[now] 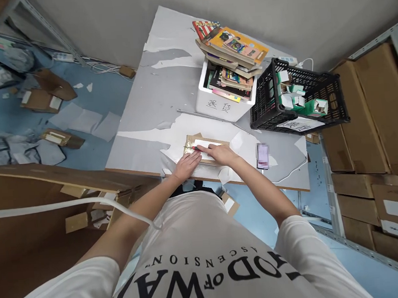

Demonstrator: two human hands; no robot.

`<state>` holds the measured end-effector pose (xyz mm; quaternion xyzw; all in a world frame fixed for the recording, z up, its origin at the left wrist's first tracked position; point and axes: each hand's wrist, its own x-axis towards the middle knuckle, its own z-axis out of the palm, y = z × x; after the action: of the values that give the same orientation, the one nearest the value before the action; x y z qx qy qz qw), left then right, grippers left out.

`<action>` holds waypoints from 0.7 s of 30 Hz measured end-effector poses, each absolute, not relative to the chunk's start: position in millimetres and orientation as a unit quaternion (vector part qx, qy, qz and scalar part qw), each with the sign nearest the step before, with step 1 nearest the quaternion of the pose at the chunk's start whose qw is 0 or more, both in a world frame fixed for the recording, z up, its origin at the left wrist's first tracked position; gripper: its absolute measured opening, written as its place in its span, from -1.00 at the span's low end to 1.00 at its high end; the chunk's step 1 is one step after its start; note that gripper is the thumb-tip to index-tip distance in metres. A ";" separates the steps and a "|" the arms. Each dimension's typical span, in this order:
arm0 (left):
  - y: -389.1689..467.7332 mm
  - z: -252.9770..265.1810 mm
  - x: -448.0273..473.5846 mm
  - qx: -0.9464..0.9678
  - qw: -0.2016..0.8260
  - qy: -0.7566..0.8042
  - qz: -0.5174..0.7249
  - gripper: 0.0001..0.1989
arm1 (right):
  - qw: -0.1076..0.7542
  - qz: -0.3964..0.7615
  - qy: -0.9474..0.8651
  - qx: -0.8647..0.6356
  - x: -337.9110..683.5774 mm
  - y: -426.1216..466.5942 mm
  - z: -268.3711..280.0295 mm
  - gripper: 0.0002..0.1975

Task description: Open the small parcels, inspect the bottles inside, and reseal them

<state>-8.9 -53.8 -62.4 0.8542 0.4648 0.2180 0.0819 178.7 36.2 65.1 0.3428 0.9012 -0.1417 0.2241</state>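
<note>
A small brown cardboard parcel [189, 143] with shiny tape at its left end and a white label on top lies near the table's front edge. My left hand [188, 165] rests on its near left side, fingers stretched flat and holding it down. My right hand [219, 153] is closed on a slim red and black box cutter [195, 148], index finger extended along it. The cutter's thin tip points left, over the taped end. My right fingers partly hide the cutter's handle and the white label.
A white bin [216, 105] heaped with books and a black crate [267, 113] with green-and-white boxes stand on the table [132, 112]. A phone [263, 156] lies to the right. Stacked cartons [354, 148] are at right; a large open carton [36, 186] is at left.
</note>
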 end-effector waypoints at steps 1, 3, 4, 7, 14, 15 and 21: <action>-54.4 -63.6 -8.6 0.853 0.078 0.465 0.225 -0.61 | 0.236 -0.129 0.901 0.339 176.3 36.7 65.7 -0.41; -55.9 -65.6 -8.2 0.851 0.073 0.464 0.237 -0.60 | 0.256 -0.105 0.900 0.337 173.2 36.7 67.6 -0.38; -56.7 -66.5 -8.3 0.850 0.072 0.463 0.241 -0.60 | 0.265 -0.097 0.898 0.336 172.0 36.3 68.8 -0.36; -58.5 -68.7 -9.2 0.851 0.072 0.461 0.243 -0.59 | 0.290 -0.087 0.895 0.328 168.8 34.4 72.4 -0.32; -58.5 -71.2 -7.8 0.847 0.076 0.461 0.253 -0.59 | 0.318 -0.088 0.888 0.320 166.2 36.3 80.8 -0.30; -58.1 -71.5 -7.5 0.847 0.076 0.462 0.254 -0.59 | 0.320 -0.088 0.888 0.319 166.1 36.9 81.8 -0.29; -55.2 -72.6 -7.8 0.849 0.073 0.461 0.247 -0.60 | 0.329 -0.088 0.883 0.324 171.0 35.5 80.5 -0.31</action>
<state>-7.8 -55.2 -72.6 0.8493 0.4607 0.2473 0.0729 171.0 35.5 80.5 0.3245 0.8826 -0.0884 0.3285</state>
